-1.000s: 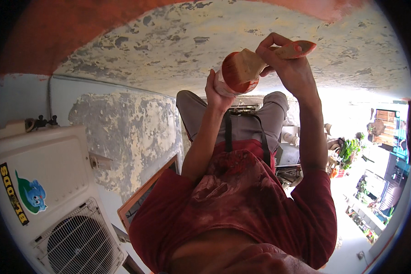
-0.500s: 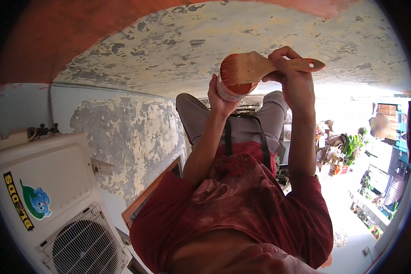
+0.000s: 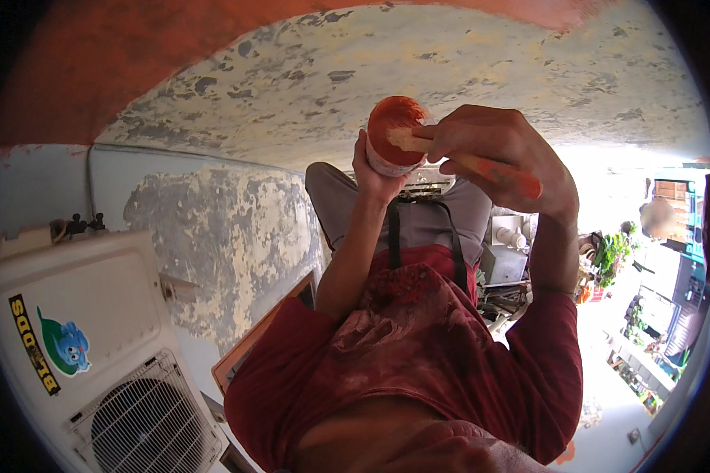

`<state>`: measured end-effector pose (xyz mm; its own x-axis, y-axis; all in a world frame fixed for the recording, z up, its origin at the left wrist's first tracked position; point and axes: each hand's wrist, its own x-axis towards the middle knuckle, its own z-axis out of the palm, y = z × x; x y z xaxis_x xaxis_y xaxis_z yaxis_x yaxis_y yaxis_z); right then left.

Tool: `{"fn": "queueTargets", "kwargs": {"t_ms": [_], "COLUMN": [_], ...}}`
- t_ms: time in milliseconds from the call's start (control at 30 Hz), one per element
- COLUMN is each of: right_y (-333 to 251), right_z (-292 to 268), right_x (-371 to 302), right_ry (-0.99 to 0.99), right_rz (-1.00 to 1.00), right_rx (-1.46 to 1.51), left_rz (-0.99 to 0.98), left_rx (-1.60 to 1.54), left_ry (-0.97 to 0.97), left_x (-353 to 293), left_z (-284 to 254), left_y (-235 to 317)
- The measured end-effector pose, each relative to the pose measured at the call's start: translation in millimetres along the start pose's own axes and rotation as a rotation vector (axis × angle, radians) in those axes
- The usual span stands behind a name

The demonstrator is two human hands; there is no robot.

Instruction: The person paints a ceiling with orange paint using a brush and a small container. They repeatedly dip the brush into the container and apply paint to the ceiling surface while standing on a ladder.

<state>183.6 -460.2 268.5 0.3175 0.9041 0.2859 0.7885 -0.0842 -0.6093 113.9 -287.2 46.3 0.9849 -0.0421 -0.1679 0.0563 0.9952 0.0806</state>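
1. An air-conditioner unit [image 3: 95,347] fills the lower left: a white, smooth metal box with a round fan grille of thin wire and a colourful sticker on its side.
2. Beside it the wall [image 3: 229,244] is grey with cream patches, its paint flaking off in rough, ragged scales.
3. The ceiling [image 3: 308,87] shows the same mottled peeling; a band of fresh red-orange paint runs along its upper edge.
4. The left hand [image 3: 375,169] is raised and closed around the cup [image 3: 394,134], a small round container coated inside with wet red paint, its pale side wall showing below the rim.
5. The brush [image 3: 450,154] has a flat wooden handle smeared orange-red; its bristle end dips into the cup's mouth.
6. The right hand [image 3: 501,150] grips the brush handle, fingers curled tight over it, just beside the cup.
7. Below, the shirt [image 3: 418,355] is dark red cloth, creased and blotched with paler stains.
8. At the far right, green plants [image 3: 611,260] stand among blurred shelves in bright daylight.
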Motion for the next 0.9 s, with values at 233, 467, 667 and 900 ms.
{"fn": "queueTargets", "kwargs": {"t_ms": [233,467,667,900], "right_y": [-16,-18,2,7], "right_z": [1,11,16,34], "right_x": [11,-1,-23,-19], "right_ry": [0.0,0.126,0.428,0.693], "right_rz": [-0.021,-0.047,0.21,0.527], "right_rx": [-0.183,-0.224,0.237,0.703], "left_rz": [-0.032,-0.067,-0.074,-0.049], "left_rx": [-0.009,-0.014,0.003,0.032], "left_ry": [-0.031,-0.116,-0.139,-0.096], "left_x": [0,0,4,6], "left_z": [8,7,4,14], "left_y": [-1,0,-3,2]}}
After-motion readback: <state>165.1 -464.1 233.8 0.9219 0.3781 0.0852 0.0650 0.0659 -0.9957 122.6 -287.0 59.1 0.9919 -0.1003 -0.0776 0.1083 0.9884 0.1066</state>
